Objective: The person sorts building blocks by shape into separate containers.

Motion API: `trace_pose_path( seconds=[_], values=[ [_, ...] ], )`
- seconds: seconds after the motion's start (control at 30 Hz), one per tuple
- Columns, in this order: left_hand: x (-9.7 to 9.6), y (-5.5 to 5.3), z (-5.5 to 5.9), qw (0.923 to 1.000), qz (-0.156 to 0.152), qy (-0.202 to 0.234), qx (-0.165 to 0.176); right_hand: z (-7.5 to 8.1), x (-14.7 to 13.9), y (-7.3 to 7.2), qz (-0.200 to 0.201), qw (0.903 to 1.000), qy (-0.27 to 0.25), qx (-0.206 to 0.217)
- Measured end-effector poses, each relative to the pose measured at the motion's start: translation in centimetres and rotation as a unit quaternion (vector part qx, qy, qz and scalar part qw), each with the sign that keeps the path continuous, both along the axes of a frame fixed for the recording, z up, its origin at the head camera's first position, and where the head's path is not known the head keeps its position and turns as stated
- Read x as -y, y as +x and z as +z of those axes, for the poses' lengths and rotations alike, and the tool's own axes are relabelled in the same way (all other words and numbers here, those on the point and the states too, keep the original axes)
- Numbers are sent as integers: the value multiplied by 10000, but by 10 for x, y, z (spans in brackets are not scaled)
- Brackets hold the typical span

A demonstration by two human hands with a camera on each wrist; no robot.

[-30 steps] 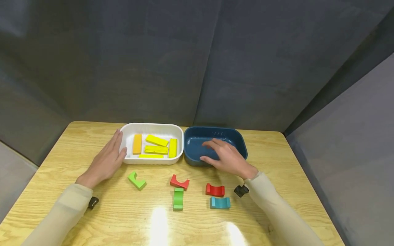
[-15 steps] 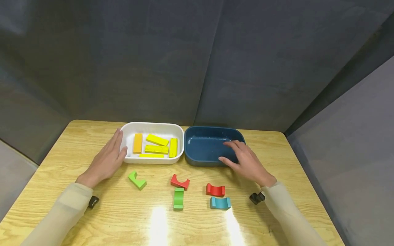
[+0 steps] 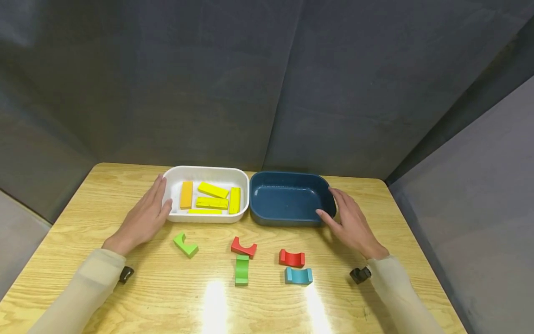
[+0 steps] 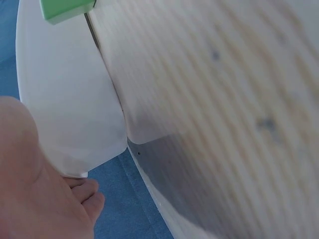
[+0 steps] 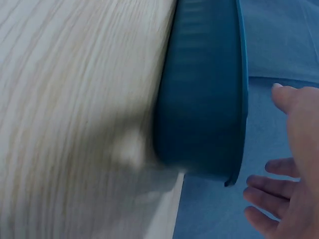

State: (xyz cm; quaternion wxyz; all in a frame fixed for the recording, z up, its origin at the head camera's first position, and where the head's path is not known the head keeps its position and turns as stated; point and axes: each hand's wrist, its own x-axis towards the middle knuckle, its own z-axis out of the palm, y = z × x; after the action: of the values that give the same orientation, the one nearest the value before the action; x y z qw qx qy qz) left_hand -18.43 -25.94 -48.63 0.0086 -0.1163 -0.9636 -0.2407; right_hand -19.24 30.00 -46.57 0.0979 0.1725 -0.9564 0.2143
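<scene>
My left hand (image 3: 141,218) lies with its straight fingers along the left end of a white plastic bin (image 3: 177,217). Inside that bin are an orange block (image 3: 186,195) and several yellow blocks (image 3: 212,202). In the left wrist view the left hand (image 4: 45,194) overlaps the bin's corner. My right hand (image 3: 353,225), fingers spread and holding nothing, is at the right end of a dark blue bin (image 3: 288,222). A gap shows between the right hand (image 5: 284,184) and the blue bin (image 5: 204,99) in the right wrist view.
In front of the bins, arch-cut blocks lie on the wooden table (image 3: 167,297): a light green one (image 3: 185,246), a green one (image 3: 242,270), two red ones, left (image 3: 244,247) and right (image 3: 291,258), and a blue one (image 3: 298,276). A dark curtain (image 3: 208,93) hangs behind.
My right hand has moved right, from over the inside of the blue bin to its right end. The left hand, bins and blocks have stayed in place.
</scene>
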Motion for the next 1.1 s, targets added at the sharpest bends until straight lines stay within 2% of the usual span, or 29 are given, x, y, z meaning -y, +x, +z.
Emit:
trace_pose_path(
  seconds=[0.13, 0.37, 0.77, 1.1],
  values=[
    [0, 0, -1, 10000, 15, 8, -14, -5, -5, -2, -59, 9999, -65, 117],
    [0, -1, -3, 10000, 77, -29, -8, -11, -6, -7, -17, 9978, -116, 649],
    [-1, 0, -2, 10000, -7, -13, -32, -17, -1, -13, -33, 9929, 78, 1189],
    [0, -1, 0, 10000, 13, 2, 3, -22, 2, -16, -100, 9923, 114, 1230]
  ],
)
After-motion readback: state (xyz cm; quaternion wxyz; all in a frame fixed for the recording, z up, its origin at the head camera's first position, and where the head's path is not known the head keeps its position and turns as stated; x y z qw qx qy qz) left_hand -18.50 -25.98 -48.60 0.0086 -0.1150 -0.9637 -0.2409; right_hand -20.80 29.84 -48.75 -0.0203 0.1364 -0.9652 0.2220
